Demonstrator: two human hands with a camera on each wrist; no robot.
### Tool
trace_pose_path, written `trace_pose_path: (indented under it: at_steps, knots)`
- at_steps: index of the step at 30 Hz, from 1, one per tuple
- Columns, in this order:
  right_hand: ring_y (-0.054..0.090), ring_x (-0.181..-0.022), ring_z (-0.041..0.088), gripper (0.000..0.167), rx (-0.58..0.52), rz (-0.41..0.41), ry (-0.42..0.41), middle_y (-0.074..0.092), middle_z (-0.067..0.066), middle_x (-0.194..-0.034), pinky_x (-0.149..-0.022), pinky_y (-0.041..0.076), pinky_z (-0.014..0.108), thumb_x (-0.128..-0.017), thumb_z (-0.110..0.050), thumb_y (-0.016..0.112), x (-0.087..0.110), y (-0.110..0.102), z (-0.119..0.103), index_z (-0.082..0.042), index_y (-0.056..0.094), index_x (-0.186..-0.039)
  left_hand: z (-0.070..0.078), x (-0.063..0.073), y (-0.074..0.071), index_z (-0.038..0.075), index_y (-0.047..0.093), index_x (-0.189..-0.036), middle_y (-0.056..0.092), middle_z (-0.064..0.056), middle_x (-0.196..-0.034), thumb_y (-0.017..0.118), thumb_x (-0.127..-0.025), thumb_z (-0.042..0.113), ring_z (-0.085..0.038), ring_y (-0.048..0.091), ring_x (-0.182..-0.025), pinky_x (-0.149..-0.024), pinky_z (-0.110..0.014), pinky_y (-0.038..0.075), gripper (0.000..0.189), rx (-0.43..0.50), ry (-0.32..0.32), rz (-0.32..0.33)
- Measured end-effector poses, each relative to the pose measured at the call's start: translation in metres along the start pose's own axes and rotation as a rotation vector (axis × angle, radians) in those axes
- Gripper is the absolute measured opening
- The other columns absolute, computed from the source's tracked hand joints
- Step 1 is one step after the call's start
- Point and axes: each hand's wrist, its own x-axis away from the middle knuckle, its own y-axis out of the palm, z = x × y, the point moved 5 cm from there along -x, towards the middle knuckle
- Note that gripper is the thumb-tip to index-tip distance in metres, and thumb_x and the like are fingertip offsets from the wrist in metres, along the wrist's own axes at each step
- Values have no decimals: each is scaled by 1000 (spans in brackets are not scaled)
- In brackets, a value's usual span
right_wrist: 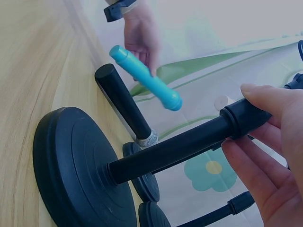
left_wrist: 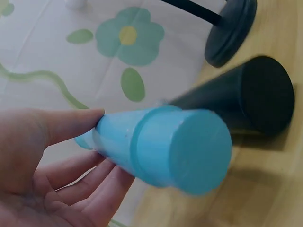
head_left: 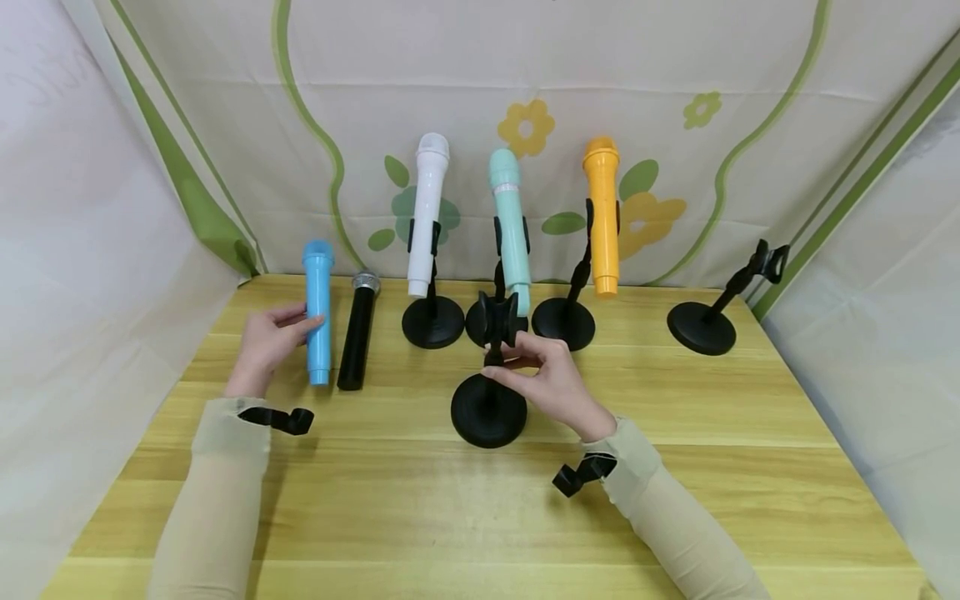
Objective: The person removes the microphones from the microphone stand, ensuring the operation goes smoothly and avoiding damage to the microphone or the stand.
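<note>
At the left, my left hand [head_left: 272, 340] pinches a blue microphone [head_left: 318, 325] between thumb and fingers. The left wrist view shows the microphone's flat blue end [left_wrist: 201, 151] pointing toward the camera, raised off the table. Beside it a black microphone [head_left: 357, 337] with a silver head lies on the wood. My right hand [head_left: 551, 379] grips the neck of a black microphone stand [head_left: 489, 412] at the middle of the table. In the right wrist view, thumb and fingers surround the collar at the top of the stand's pole [right_wrist: 175, 146]; its clip holds no microphone.
Behind stand three black stands bearing a white microphone [head_left: 428, 212], a mint microphone [head_left: 512, 225] and an orange microphone [head_left: 602, 217]. Another stand [head_left: 702, 327] with a bare clip is at the right. A patterned curtain [head_left: 600, 50] borders the wooden table [head_left: 420, 525] at the back.
</note>
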Motion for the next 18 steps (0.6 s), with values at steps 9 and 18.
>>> trace_pose_path:
  at_steps: [9,18]
  knots:
    - [73,-92,30,12,9,-1,-14,75,15,-104,-80,61,43,-87,5,78,0,0,-1,-1,68,-91,-22,-5,2,-4,46,-150,53,-25,-143,67,-101,32,-32,57,-122,-97,-32,53,64,-54,-49,-41]
    - [73,-92,29,13,-2,1,-21,75,15,-104,-81,61,44,-87,6,78,0,1,-1,-2,69,-94,-32,-13,3,-2,47,-150,49,-27,-147,65,-102,31,-36,53,-126,-101,-41,50,61,-99,-83,-54]
